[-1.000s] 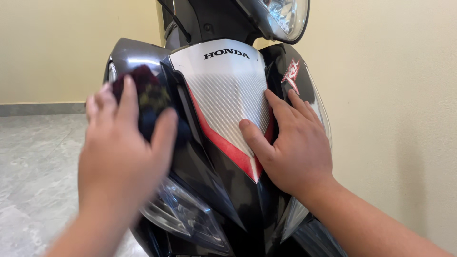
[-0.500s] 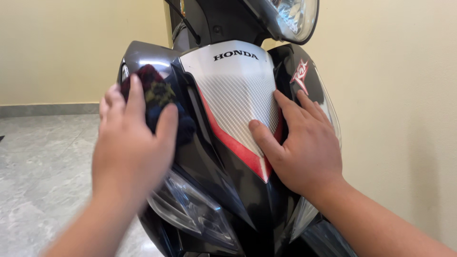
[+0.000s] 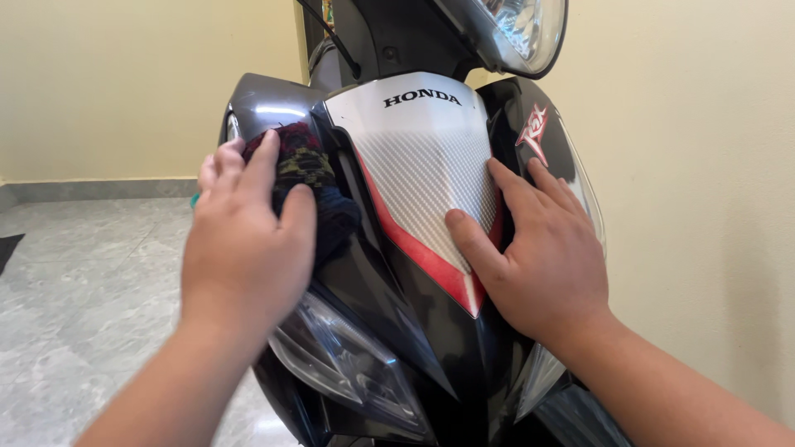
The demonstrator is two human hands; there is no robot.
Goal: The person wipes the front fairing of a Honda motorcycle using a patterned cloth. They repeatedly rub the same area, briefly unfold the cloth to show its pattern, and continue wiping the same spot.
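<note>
1. Up at the centre of the frame we're leaning over the front cowl (image 3: 414, 165) of a scooter, both hands planted on it.
2. We're pressing a dark rag (image 3: 319, 186) against the black side panel (image 3: 364, 273) at the left-middle of the frame, just beside the silver centre panel.
3. Our left hand (image 3: 244, 248) is lying flat over the rag, fingers (image 3: 257, 170) a little spread and curled over its top edge, thumb hooked down the right side of it. So it's pinning the cloth to the panel more than gripping it in a fist.
4. Our right hand (image 3: 542, 257) is resting open-palmed at the right-middle of the frame, fingers fanned apart across the edge where silver meets the red stripe (image 3: 431, 265). It's holding nothing, looks like it's just bracing.
5. Progress-wise, our guess: the silver panel and the grey top corner are looking clean and shiny already, and the black bit under the rag is what we're working on now.
6. Left to do, as far as we can tell: the turn-signal lens (image 3: 348, 364) at the bottom of the frame and the lower black fairing aren't under the cloth. Can't really judge dust on them from here.
7. Round headlight (image 3: 522, 29) is sitting at the top right, untouched by either hand.
</note>
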